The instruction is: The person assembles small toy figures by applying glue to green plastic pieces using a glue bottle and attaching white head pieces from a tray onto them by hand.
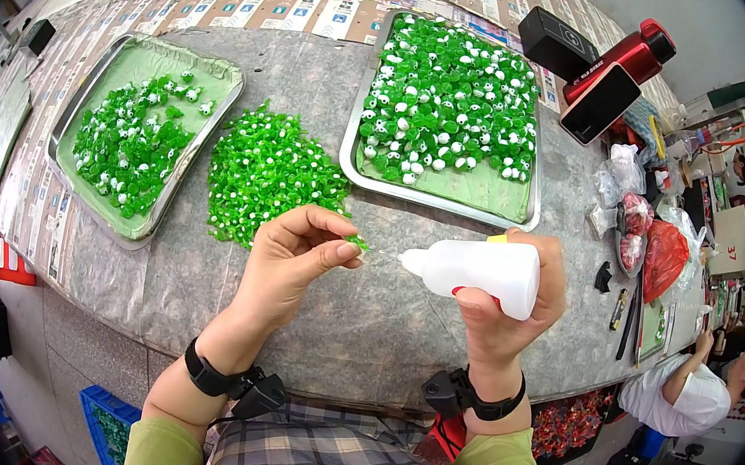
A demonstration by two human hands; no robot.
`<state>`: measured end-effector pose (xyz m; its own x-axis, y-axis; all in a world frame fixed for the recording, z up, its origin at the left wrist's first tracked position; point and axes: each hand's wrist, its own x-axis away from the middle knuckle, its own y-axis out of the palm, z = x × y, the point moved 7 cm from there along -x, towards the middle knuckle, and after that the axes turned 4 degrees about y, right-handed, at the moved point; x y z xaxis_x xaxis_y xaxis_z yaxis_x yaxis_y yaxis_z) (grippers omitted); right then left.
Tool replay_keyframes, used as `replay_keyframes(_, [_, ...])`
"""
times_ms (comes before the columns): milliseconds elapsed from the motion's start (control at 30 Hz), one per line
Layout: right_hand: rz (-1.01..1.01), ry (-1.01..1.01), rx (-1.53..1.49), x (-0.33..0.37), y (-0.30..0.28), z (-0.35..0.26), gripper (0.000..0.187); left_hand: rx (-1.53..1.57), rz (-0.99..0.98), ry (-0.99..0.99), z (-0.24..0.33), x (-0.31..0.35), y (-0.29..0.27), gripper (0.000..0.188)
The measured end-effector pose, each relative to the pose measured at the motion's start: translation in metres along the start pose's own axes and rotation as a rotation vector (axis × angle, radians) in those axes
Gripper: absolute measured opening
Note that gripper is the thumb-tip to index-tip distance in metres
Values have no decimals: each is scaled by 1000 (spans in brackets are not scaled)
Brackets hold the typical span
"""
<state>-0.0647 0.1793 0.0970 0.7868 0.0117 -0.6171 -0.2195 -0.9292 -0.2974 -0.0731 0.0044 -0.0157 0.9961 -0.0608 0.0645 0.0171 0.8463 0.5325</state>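
Observation:
Between the thumb and forefinger of my left hand [293,255] is a small green plastic piece [357,243], pinched at the fingertips. My right hand [518,297] grips a white squeeze bottle [484,269] lying on its side, its narrow nozzle pointing left toward the green piece, a small gap apart. Just beyond my left hand lies a loose pile of small green pieces with white spots [273,174]. A metal tray [437,201] at the back is full of green pieces with white balls, and a second tray [174,194] at the left holds fewer.
A phone [600,102] leans by a red bottle [622,59] and a black box [556,43] at the back right. Bags, including a red one [665,259], crowd the right side. Another person [683,391] sits at far right. A blue crate [108,431] stands on the floor.

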Motion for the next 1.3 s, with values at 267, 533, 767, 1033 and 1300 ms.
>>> replay_keyframes(267, [-10, -1, -1, 1, 4, 1, 44, 21, -5, 19, 1, 0, 1, 13])
replay_keyframes(533, [184, 258, -292, -1, -26, 21, 43, 29, 12, 3, 0, 0, -1, 13])
replay_keyframes(767, [115, 545, -216, 9, -72, 87, 36, 52, 53, -44, -1, 0, -3, 13])
replay_keyframes(1033, [91, 702, -88, 51, -106, 150, 35, 37, 89, -53, -2, 0, -5, 10])
replay_keyframes(1300, [365, -14, 941, 3, -115, 37, 37, 41, 86, -72, -2, 0, -2, 11])
